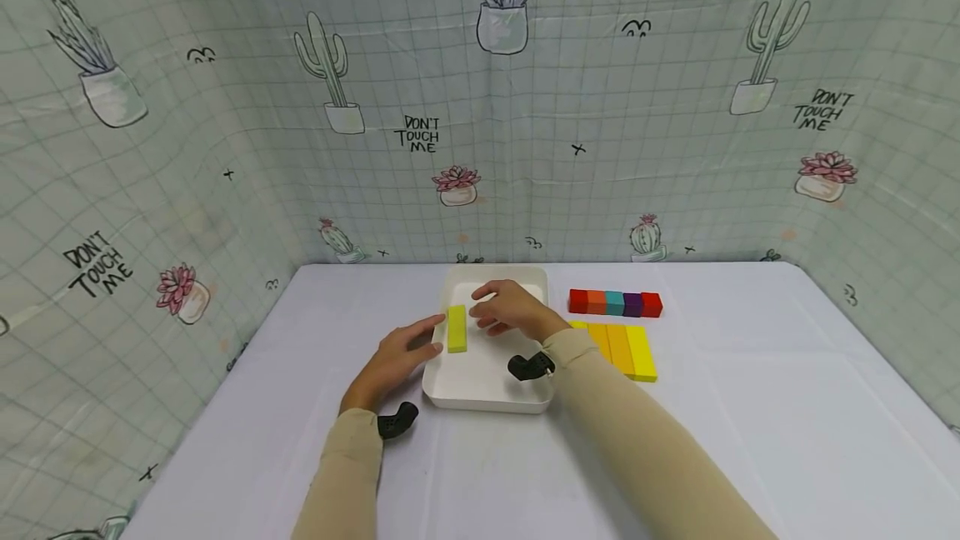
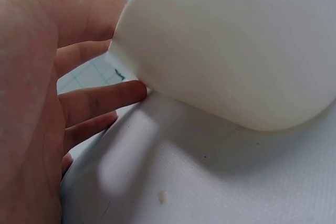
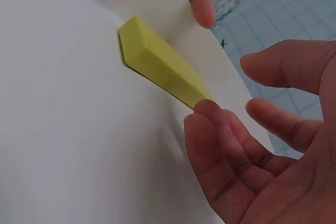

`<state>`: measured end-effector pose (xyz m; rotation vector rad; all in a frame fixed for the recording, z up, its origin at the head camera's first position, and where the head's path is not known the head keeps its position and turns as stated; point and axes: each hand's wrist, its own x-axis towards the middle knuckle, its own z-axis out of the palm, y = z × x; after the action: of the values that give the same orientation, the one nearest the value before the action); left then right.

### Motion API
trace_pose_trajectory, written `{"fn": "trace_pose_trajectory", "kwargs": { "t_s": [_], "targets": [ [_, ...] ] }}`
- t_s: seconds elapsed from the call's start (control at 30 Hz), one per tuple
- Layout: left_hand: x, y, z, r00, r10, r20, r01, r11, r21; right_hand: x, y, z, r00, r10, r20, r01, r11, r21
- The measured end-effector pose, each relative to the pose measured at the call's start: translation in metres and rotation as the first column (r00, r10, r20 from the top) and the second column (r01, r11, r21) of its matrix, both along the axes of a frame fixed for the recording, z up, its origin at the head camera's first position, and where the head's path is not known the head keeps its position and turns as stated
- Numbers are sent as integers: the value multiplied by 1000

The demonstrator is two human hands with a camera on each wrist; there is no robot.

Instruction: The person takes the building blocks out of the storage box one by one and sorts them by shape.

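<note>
A yellow-green rectangular block [image 1: 457, 329] lies lengthwise inside a white tray [image 1: 480, 380], close to its left wall. Over the tray is my right hand [image 1: 516, 310], its fingers loosely bent and nothing in its grasp. The right wrist view has its fingertips right by one end of the block [image 3: 163, 64], with the thumb apart from them. My left hand [image 1: 392, 361] is at the tray's left side, fingers spread and fairly straight. In the left wrist view, its fingertips touch the outside edge of the tray [image 2: 226, 51].
Right of the tray, a row of small cubes [image 1: 615, 303] in red, orange, teal and purple lies on the white table [image 1: 750, 390]. Nearer me, several yellow and orange blocks [image 1: 619, 348] lie side by side, partly hidden by my right sleeve. A printed curtain [image 1: 570, 107] surrounds the table.
</note>
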<state>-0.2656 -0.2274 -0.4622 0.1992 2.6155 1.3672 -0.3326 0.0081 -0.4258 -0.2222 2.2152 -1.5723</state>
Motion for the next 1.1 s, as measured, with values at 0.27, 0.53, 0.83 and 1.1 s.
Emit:
{"fn": "trace_pose_trajectory", "kwargs": {
  "t_s": [0.27,0.53,0.83,1.1],
  "targets": [
    [0,1,1,999,-5,-32,4,999,-34,-3,-3,-11,1000,10,11,-9,1000,-19],
    [2,2,2,1000,2,-18,-3,998,-55,-6,-5,-19,1000,4,1,-4,999,-48],
    [3,3,3,1000,-2,-19,1,999,-44,-5,-12,-16,995,68,-75,-64,997,49],
    [3,3,3,1000,8,-24,-9,999,-45,-5,-16,-17,986,86,-142,-67,988,138]
  ]
}}
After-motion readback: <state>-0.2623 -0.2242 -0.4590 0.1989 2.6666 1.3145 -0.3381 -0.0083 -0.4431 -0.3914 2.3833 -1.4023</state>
